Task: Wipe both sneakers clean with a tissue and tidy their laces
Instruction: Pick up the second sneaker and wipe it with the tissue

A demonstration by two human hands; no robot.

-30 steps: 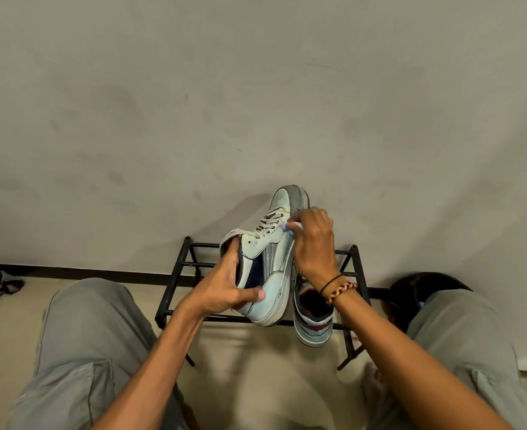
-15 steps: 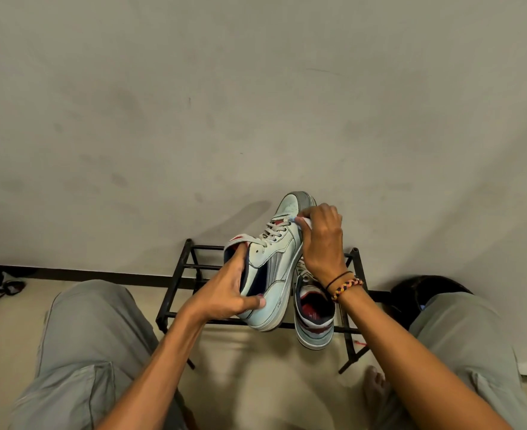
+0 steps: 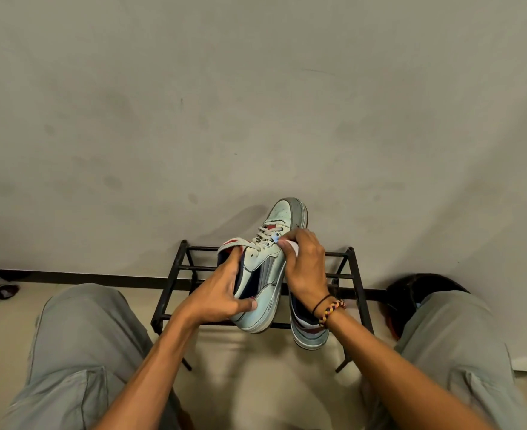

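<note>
Gripping sneaker heel, left hand; right hand pinching tissue.

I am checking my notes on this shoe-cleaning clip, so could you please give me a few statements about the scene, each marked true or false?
1. The left hand grips the raised sneaker at its heel end. True.
2. The right hand is empty. False: it pinches a white tissue against the raised sneaker, near the laces.
3. The second sneaker lies on the floor. False: it rests on the black metal rack.
4. The raised sneaker's toe points away from the person, toward the wall. True.
5. Braided bands circle the left wrist. False: they are on the right wrist.
</note>
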